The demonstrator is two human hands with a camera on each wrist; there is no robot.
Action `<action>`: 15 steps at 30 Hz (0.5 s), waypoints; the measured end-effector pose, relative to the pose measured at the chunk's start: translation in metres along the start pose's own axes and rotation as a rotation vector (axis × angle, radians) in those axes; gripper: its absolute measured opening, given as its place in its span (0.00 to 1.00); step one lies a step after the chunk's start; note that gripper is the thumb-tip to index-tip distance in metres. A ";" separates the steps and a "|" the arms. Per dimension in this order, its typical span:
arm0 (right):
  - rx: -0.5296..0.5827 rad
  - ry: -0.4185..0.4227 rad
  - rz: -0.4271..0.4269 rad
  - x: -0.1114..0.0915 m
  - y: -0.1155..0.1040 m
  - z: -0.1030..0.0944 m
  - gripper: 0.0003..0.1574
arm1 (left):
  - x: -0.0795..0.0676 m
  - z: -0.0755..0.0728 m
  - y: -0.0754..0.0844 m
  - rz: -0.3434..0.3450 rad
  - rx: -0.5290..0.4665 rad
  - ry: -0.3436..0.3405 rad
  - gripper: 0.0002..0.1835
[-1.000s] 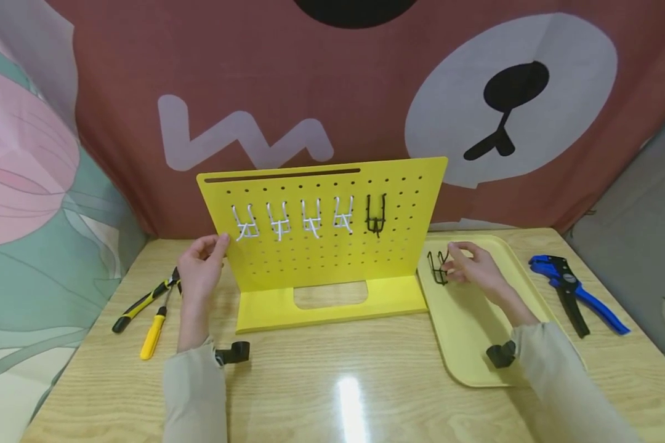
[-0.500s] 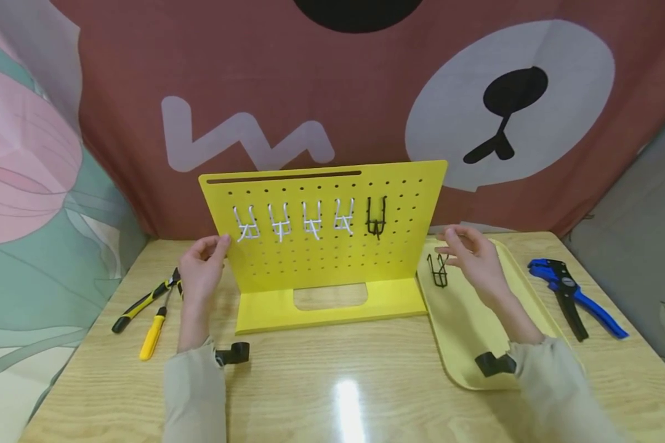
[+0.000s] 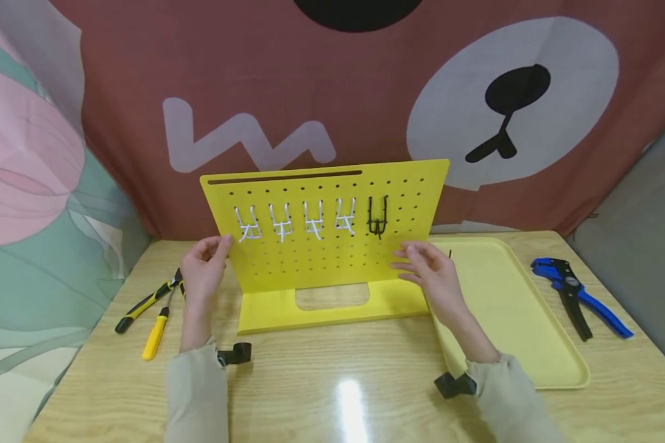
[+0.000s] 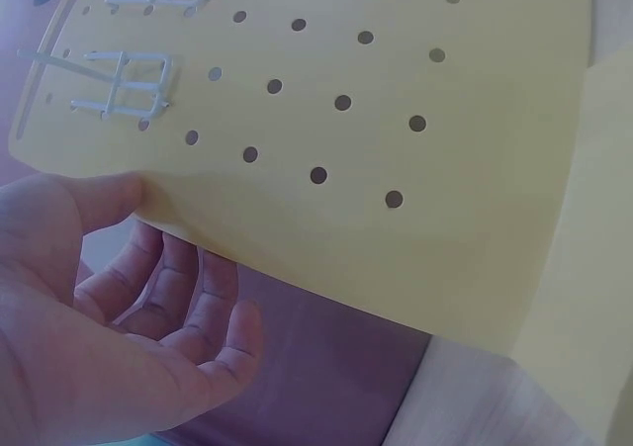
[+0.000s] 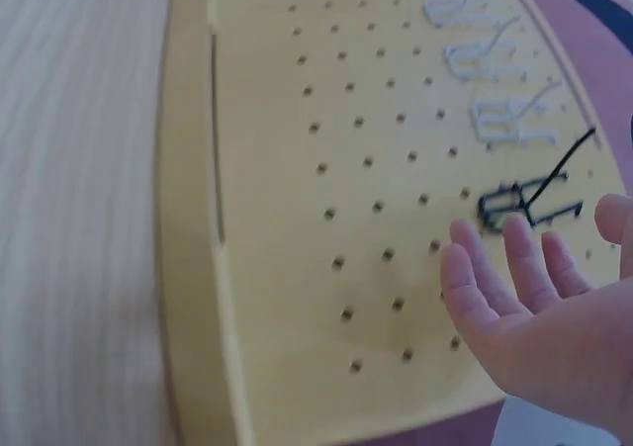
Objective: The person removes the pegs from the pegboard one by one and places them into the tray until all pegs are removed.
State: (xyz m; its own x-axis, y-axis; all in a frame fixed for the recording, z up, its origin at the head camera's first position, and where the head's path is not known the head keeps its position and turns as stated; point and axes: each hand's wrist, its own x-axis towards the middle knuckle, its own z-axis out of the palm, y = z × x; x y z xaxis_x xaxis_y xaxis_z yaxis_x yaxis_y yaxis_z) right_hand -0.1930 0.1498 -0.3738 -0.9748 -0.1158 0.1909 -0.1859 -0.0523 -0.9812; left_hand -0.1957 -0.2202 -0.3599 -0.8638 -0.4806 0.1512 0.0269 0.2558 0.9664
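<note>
Left hand pinches the pegboard on a wood-grain table before printed cloth, right hand with fingers apart.

left sleeve: pale beige, long, creased | right sleeve: same | left mount: black, rounded | right mount: black, blocky

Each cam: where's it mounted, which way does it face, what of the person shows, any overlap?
Head: worn on the head, facing forward and down at the yellow pegboard; left hand, right hand and both sleeves show.
Left wrist: on that wrist, facing the pegboard's left edge and front; only the left hand shows.
Right wrist: on that wrist, facing across the pegboard's front; only the right hand shows.
Shared: head and right wrist both show the pegboard's black wire hook.
</note>
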 end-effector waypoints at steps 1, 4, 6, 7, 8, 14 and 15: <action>0.014 -0.005 -0.007 0.001 -0.002 0.004 0.31 | 0.000 0.000 0.000 -0.001 -0.001 0.002 0.20; 0.030 -0.012 -0.030 0.003 -0.009 0.014 0.29 | 0.000 0.000 -0.001 0.006 -0.005 0.010 0.20; 0.038 -0.018 -0.037 0.005 -0.013 0.019 0.28 | 0.000 0.000 -0.001 0.011 -0.007 0.013 0.19; 0.041 -0.022 -0.040 0.006 -0.015 0.021 0.27 | 0.000 0.000 -0.001 0.014 -0.008 0.013 0.19; 0.047 -0.027 -0.043 0.006 -0.016 0.023 0.27 | 0.000 0.000 -0.001 0.016 -0.009 0.013 0.19; 0.101 -0.052 -0.071 0.011 -0.022 0.032 0.27 | 0.001 0.000 -0.002 0.021 -0.005 0.010 0.20; 0.105 -0.055 -0.076 0.011 -0.023 0.034 0.27 | 0.001 0.000 -0.002 0.021 -0.004 0.010 0.20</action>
State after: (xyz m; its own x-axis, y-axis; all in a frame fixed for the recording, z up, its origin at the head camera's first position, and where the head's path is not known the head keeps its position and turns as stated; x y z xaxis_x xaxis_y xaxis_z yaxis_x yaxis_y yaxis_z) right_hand -0.1957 0.1163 -0.3483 -0.9495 -0.1613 0.2691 -0.2425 -0.1666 -0.9557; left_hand -0.1963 -0.2207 -0.3617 -0.8582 -0.4831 0.1733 0.0469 0.2624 0.9638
